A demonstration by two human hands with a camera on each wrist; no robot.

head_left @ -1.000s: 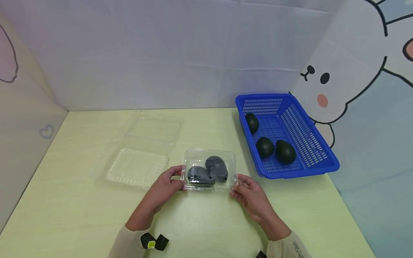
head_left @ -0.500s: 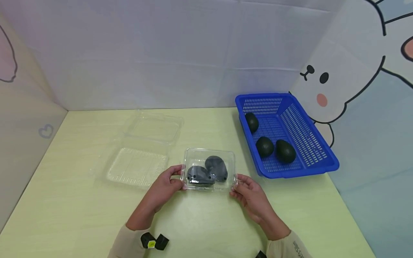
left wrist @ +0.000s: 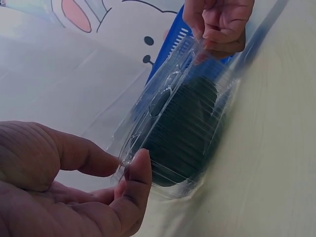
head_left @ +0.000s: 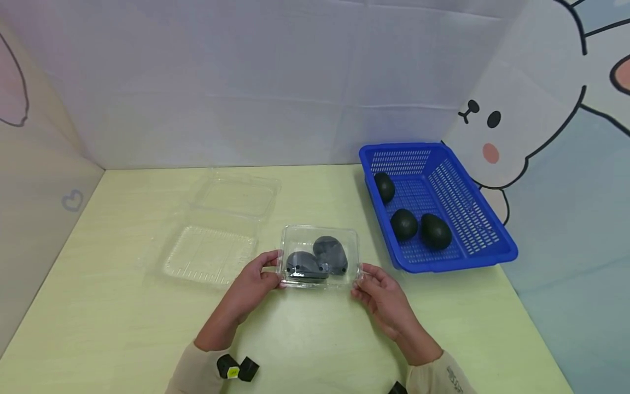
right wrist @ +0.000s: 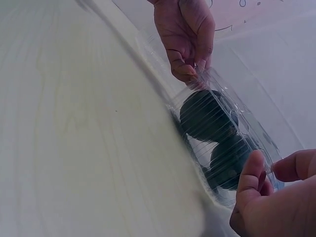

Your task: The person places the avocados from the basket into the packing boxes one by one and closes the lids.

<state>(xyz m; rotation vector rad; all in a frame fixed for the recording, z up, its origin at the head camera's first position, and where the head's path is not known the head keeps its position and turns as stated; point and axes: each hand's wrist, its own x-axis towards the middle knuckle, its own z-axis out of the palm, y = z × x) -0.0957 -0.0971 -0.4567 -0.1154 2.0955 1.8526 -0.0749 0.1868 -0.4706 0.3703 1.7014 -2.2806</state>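
Observation:
Between my hands is a closed clear plastic clamshell box (head_left: 297, 239) with two dark avocados (head_left: 330, 255) inside. With thumb and fingers, my left hand (head_left: 252, 283) pinches the rim at the box's left end. At the opposite end, my right hand (head_left: 387, 301) pinches the rim likewise. The left wrist view shows the box's ribbed side (left wrist: 185, 128), with one avocado large behind it. From the right wrist view, both avocados (right wrist: 207, 116) lie side by side behind the plastic, and the box's lower edge is close over the tabletop.
Left of the held box, a second clear clamshell (head_left: 211, 254) lies open on the table, its lid spread toward the back. At right stands a blue plastic basket (head_left: 418, 191) with three avocados (head_left: 436, 232) in it. White printed cloth (head_left: 246, 82) hangs behind the table.

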